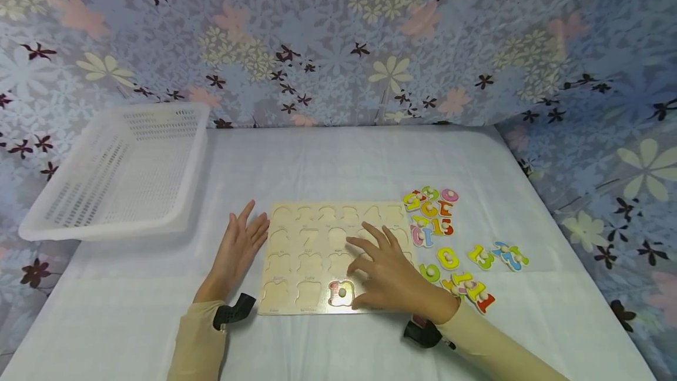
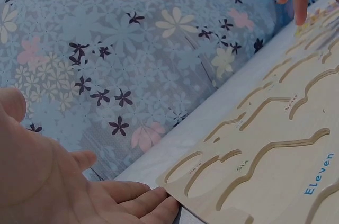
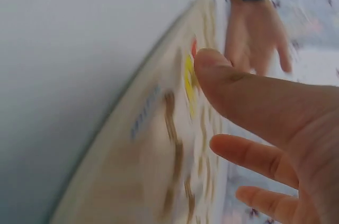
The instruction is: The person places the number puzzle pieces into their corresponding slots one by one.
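Note:
A wooden number puzzle board [image 1: 285, 304] lies on the table, with words such as "Eleven" printed beside its cut-out recesses. In its bottom row sits one red and yellow number piece [image 1: 342, 293] with a round knob. Palm turned up and inward, my left hand [image 1: 240, 249] rests at the board's left edge, fingertips right by its corner in the left wrist view. My right hand [image 1: 383, 272] hovers over the board's right half, fingers spread and a little bent, holding nothing. The right hand hides several recesses. Its thumb [image 3: 249, 89] is near the number piece in the right wrist view.
Several colourful knobbed number pieces [image 1: 448, 258] lie loose and partly piled to the right of the board, some under the right forearm in the head view. At the back left stands a white plastic basket [image 1: 201, 151]. A floral cloth [image 1: 317, 34] hangs behind the table.

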Action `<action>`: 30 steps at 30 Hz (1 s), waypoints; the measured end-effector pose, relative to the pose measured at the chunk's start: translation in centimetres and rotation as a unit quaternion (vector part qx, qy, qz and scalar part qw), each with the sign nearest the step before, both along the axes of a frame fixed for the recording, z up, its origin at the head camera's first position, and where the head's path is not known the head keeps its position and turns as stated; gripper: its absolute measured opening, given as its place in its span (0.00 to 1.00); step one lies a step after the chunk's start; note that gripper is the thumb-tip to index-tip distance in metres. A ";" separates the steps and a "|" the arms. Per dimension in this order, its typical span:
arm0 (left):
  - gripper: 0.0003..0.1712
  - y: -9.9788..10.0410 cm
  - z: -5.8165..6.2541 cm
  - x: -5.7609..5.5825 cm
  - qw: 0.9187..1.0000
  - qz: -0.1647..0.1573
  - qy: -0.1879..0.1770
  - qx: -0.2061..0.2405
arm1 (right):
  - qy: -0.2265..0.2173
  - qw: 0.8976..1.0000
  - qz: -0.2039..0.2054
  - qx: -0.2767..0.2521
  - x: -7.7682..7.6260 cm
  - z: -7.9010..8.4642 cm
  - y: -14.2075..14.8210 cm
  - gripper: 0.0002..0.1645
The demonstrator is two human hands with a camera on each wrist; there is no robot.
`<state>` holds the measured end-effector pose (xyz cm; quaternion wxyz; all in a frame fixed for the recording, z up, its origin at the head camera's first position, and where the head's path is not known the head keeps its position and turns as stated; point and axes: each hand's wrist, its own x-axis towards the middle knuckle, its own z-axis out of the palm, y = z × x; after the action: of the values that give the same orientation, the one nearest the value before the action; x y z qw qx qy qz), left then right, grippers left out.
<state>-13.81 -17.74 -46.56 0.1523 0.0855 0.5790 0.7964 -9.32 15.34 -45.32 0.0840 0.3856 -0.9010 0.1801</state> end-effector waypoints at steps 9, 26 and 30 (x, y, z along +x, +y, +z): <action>0.39 0.2 0.0 0.2 1.000 -0.001 -0.002 -0.015 | 0.024 0.988 -0.150 -0.027 0.4 0.0 8.1 0.33; 0.39 0.3 0.1 0.3 1.000 -0.002 0.006 -0.011 | 0.040 0.946 -0.321 -0.007 3.3 1.1 20.3 0.30; 0.38 0.4 0.1 0.3 1.000 -0.003 0.008 -0.014 | 0.037 0.944 -0.328 -0.004 3.5 0.3 20.8 0.28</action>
<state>-13.47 -17.33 -46.49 0.1512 0.0911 0.5910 0.7871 -5.84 36.10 -45.00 0.1727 0.0752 -0.9732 0.1318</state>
